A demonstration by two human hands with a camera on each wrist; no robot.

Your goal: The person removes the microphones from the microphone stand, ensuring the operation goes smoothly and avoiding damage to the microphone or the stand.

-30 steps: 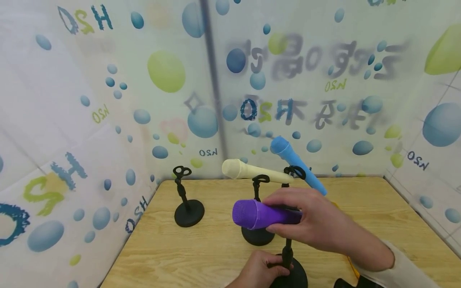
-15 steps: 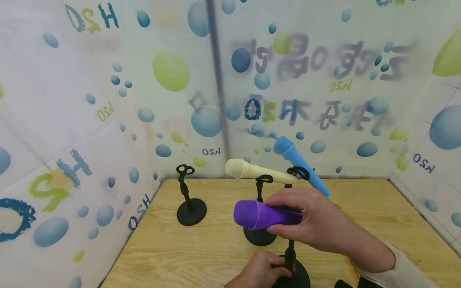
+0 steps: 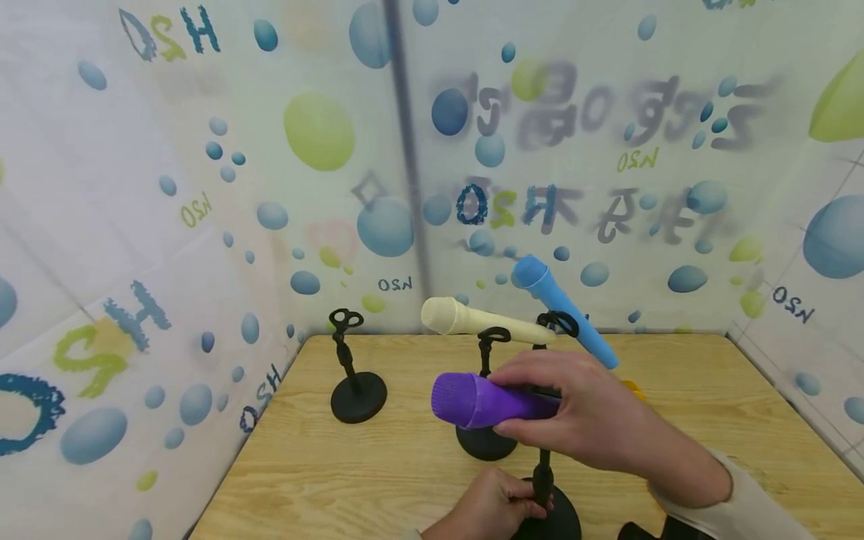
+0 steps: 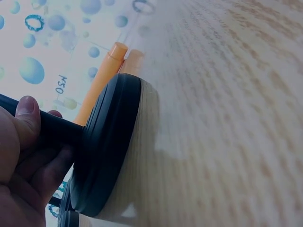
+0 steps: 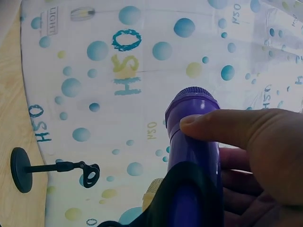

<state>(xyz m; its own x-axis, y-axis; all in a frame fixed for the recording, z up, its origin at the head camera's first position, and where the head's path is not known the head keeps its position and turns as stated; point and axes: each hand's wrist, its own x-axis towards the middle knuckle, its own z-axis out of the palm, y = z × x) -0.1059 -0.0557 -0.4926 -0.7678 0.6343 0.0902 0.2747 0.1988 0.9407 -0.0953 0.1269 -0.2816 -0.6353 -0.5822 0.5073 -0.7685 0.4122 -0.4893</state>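
My right hand grips a purple microphone by its body, thumb and fingers on opposite sides, its mesh head to the left. In the right wrist view a black clip wraps over the purple microphone's lower body, below the thumb. Down at the table, my left hand pinches the pole of the nearest black microphone stand, just above its round base. That base sits on the wood in the left wrist view, and the right hand hides much of the stand's upper part in the head view.
A cream microphone and a blue microphone rest in stands behind my right hand. One bare stand is at the left, another in the middle. An orange microphone handle lies beyond the base. Patterned curtains enclose the table.
The purple microphone and my right hand shift slightly left in the last half second. My left hand keeps its hold on the stand, and the head view has turned a little.
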